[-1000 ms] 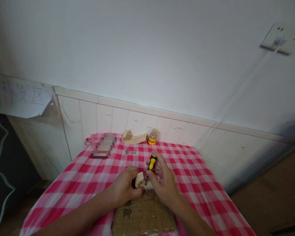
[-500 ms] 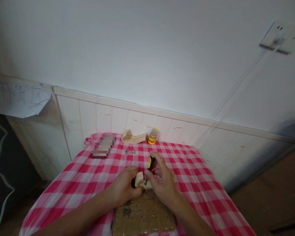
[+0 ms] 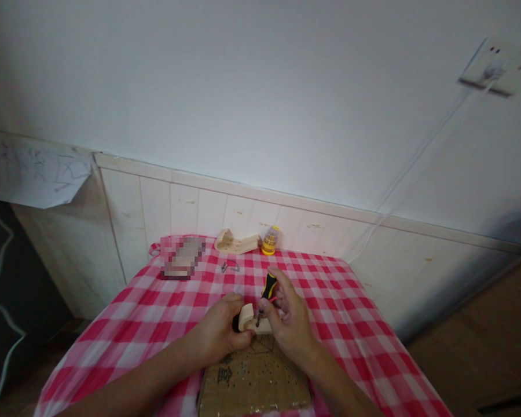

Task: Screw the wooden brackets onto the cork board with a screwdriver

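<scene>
A pale, curved wooden piece [image 3: 246, 317] rests at the far edge of a cardboard box [image 3: 256, 376]. My left hand [image 3: 221, 324] is closed round its upturned left end, and a dark thing shows between the fingers and the wood. My right hand [image 3: 289, 318] grips a yellow-and-black screwdriver [image 3: 268, 286] by its handle. The tool stands tilted, its shaft pointing down with the tip at the wooden piece's flat part. The right end of the wood is partly hidden behind my right hand.
A second curved wooden piece [image 3: 237, 243] lies at the table's back beside a yellow-capped bottle [image 3: 270, 240]. Small metal parts [image 3: 230, 267] lie in front. A blurred-out flat object [image 3: 184, 258] is at left. The red-checked cloth [image 3: 156, 324] covers the table, with the wall [image 3: 260, 116] behind.
My right hand's fingers have shifted slightly on the screwdriver and its handle leans a little more to the right. My left hand and the wooden piece stay in place.
</scene>
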Action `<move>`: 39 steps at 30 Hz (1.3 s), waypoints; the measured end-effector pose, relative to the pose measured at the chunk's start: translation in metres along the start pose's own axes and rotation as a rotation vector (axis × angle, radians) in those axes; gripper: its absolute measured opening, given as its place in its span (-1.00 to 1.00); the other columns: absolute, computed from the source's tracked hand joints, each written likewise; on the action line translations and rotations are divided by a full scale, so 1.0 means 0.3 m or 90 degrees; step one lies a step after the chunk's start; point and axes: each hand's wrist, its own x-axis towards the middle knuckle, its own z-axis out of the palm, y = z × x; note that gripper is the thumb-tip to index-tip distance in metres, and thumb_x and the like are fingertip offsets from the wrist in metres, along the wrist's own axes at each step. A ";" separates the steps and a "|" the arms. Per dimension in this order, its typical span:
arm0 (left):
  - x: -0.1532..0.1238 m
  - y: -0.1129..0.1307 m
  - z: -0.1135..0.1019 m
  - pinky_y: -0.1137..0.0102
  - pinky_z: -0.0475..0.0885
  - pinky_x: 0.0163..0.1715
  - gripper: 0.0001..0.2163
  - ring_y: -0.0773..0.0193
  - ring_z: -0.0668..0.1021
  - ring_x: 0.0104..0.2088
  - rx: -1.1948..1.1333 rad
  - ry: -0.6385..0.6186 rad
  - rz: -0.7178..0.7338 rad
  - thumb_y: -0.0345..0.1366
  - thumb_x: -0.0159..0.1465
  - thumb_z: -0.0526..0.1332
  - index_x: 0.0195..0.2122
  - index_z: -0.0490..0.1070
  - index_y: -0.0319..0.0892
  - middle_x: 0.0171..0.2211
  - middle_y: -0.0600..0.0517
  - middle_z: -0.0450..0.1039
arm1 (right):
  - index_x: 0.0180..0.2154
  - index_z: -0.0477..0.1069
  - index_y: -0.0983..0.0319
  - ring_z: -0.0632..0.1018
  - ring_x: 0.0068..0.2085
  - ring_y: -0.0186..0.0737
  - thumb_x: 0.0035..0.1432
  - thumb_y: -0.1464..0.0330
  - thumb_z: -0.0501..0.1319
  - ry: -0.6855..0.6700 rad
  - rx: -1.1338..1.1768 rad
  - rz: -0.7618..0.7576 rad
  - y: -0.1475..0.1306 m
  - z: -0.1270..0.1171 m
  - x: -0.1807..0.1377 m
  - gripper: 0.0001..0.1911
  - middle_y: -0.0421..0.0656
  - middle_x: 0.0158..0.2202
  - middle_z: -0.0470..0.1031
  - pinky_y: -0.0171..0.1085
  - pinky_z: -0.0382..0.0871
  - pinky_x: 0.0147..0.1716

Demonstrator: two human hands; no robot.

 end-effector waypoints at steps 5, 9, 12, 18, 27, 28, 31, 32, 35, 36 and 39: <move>0.001 0.002 -0.002 0.37 0.25 -0.33 -0.88 0.23 0.41 -0.33 0.003 -0.010 0.007 -0.33 0.08 0.22 -0.46 0.25 -0.14 -0.39 0.08 0.31 | 0.28 0.27 0.05 0.57 0.02 -0.04 0.27 0.37 0.21 0.003 -0.059 -0.003 0.000 -0.002 0.000 -0.45 -0.05 0.05 0.53 -0.08 0.56 -0.06; 0.000 0.011 -0.004 0.36 0.25 -0.31 -0.87 0.23 0.40 -0.34 0.014 0.002 0.004 -0.32 0.08 0.22 -0.46 0.23 -0.13 -0.39 0.07 0.31 | 0.27 0.27 0.07 0.58 0.02 -0.04 0.28 0.36 0.21 -0.005 -0.049 -0.003 -0.012 -0.008 0.001 -0.46 -0.04 0.04 0.54 -0.08 0.57 -0.07; 0.000 0.009 -0.003 0.35 0.25 -0.31 -0.88 0.23 0.40 -0.34 0.019 0.009 0.007 -0.33 0.07 0.22 -0.45 0.24 -0.13 -0.40 0.08 0.30 | 0.29 0.23 0.09 0.62 -0.05 -0.09 0.32 0.38 0.15 -0.028 0.027 0.005 -0.021 -0.008 0.000 -0.47 -0.03 0.01 0.56 -0.12 0.59 -0.11; 0.002 0.000 0.001 0.36 0.24 -0.31 -0.87 0.22 0.41 -0.33 0.020 0.006 0.020 -0.32 0.09 0.22 -0.47 0.24 -0.13 -0.41 0.09 0.30 | 0.31 0.21 0.09 0.60 -0.04 -0.09 0.32 0.38 0.15 -0.022 0.037 0.002 -0.021 -0.003 -0.002 -0.45 -0.05 -0.03 0.57 -0.15 0.59 -0.11; -0.003 0.001 0.000 0.37 0.25 -0.32 -0.88 0.22 0.41 -0.32 0.004 0.004 0.017 -0.33 0.09 0.22 -0.48 0.24 -0.13 -0.41 0.09 0.29 | 0.30 0.25 0.05 0.54 0.10 -0.02 0.31 0.39 0.17 -0.021 -0.063 -0.019 -0.018 -0.002 0.003 -0.46 -0.05 0.08 0.51 -0.03 0.53 0.02; -0.003 -0.001 0.001 0.37 0.25 -0.32 -0.88 0.22 0.41 -0.32 0.001 0.005 0.018 -0.33 0.08 0.22 -0.47 0.25 -0.13 -0.40 0.09 0.30 | 0.29 0.25 0.04 0.53 0.11 -0.02 0.31 0.39 0.17 -0.022 -0.064 -0.023 -0.018 0.000 0.002 -0.46 -0.05 0.10 0.51 -0.02 0.52 0.03; -0.001 -0.005 0.004 0.36 0.26 -0.31 -0.89 0.22 0.42 -0.32 -0.005 0.007 0.019 -0.33 0.08 0.22 -0.45 0.26 -0.13 -0.39 0.08 0.31 | 0.29 0.25 0.04 0.53 0.13 -0.02 0.32 0.38 0.18 -0.019 -0.054 -0.025 -0.016 0.005 -0.002 -0.46 -0.04 0.17 0.47 -0.02 0.52 0.04; -0.001 -0.006 0.005 0.36 0.26 -0.30 -0.89 0.22 0.42 -0.32 -0.002 0.007 0.019 -0.33 0.08 0.23 -0.45 0.26 -0.14 -0.38 0.08 0.31 | 0.29 0.25 0.04 0.53 0.12 -0.03 0.31 0.38 0.18 -0.018 -0.048 -0.023 -0.015 0.006 -0.003 -0.46 -0.04 0.17 0.46 -0.03 0.53 0.04; -0.002 -0.004 0.004 0.36 0.26 -0.30 -0.89 0.22 0.41 -0.33 0.005 0.006 0.018 -0.33 0.07 0.22 -0.45 0.25 -0.14 -0.38 0.07 0.31 | 0.29 0.27 0.04 0.55 0.10 -0.03 0.30 0.38 0.20 -0.020 -0.038 -0.015 -0.015 0.002 -0.002 -0.46 -0.03 0.16 0.48 -0.06 0.54 0.02; -0.002 -0.003 0.003 0.36 0.26 -0.31 -0.89 0.22 0.41 -0.33 0.006 0.006 0.018 -0.33 0.07 0.22 -0.45 0.25 -0.14 -0.38 0.07 0.30 | 0.29 0.26 0.05 0.56 0.08 -0.04 0.31 0.38 0.20 -0.021 -0.033 -0.012 -0.014 -0.001 -0.002 -0.46 -0.03 0.14 0.48 -0.06 0.54 0.01; -0.002 -0.003 0.003 0.37 0.25 -0.33 -0.88 0.23 0.40 -0.34 0.010 0.007 0.012 -0.32 0.08 0.23 -0.44 0.25 -0.14 -0.38 0.07 0.30 | 0.31 0.22 0.08 0.60 -0.01 -0.10 0.34 0.36 0.16 -0.030 0.007 -0.010 -0.013 -0.011 0.001 -0.46 -0.03 0.10 0.51 -0.11 0.55 -0.02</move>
